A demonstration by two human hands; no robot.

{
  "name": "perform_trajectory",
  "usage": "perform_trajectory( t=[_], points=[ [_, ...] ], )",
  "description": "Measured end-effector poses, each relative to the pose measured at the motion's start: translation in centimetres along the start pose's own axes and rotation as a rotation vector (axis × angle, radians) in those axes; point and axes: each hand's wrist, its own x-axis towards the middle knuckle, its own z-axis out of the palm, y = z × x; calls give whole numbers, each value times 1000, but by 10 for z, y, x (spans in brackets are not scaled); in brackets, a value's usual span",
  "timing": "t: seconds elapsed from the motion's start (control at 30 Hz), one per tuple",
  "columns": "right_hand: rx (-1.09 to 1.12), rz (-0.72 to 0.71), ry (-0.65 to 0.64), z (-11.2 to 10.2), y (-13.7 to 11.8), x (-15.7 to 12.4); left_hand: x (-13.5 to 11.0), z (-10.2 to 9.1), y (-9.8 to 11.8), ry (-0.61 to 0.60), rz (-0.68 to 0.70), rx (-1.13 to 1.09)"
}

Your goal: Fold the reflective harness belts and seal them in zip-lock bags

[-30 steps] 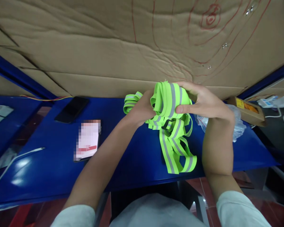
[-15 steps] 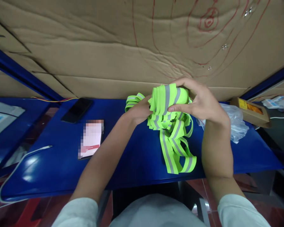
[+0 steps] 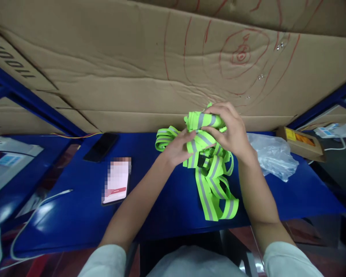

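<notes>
A tangle of neon-yellow reflective straps (image 3: 212, 181) with grey stripes lies on the blue table (image 3: 167, 207), one loop hanging toward the front edge. My right hand (image 3: 229, 132) is closed over a rolled-up bunch of these straps, held just above the table. My left hand (image 3: 177, 148) grips the same bunch from the left side, its fingers curled on the webbing. A black buckle (image 3: 201, 159) shows just below the bunch.
A large cardboard sheet (image 3: 150, 77) with red pen marks stands behind the table. A black phone (image 3: 100, 147) and a card-like item (image 3: 117, 181) lie to the left. A clear plastic bag (image 3: 272, 156) and a small brown box (image 3: 301, 143) lie on the right. White cables trail at the left.
The rolled bunch has got tighter and smaller between my hands. My right hand has slid left over its top and my left hand has closed in. The view has tilted down a little.
</notes>
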Motion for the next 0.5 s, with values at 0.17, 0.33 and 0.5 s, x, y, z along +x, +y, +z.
perform_trajectory(
  t=[0.17,0.33,0.5],
  points=[
    [-12,-39,-80,35,6,-1,11,-12,23,159,92,-27],
    [128,-50,-246,38,2,-3,15,-34,32,345,72,-59],
    [245,202,87,31,4,-4,8,-37,36,241,136,215]
  ],
)
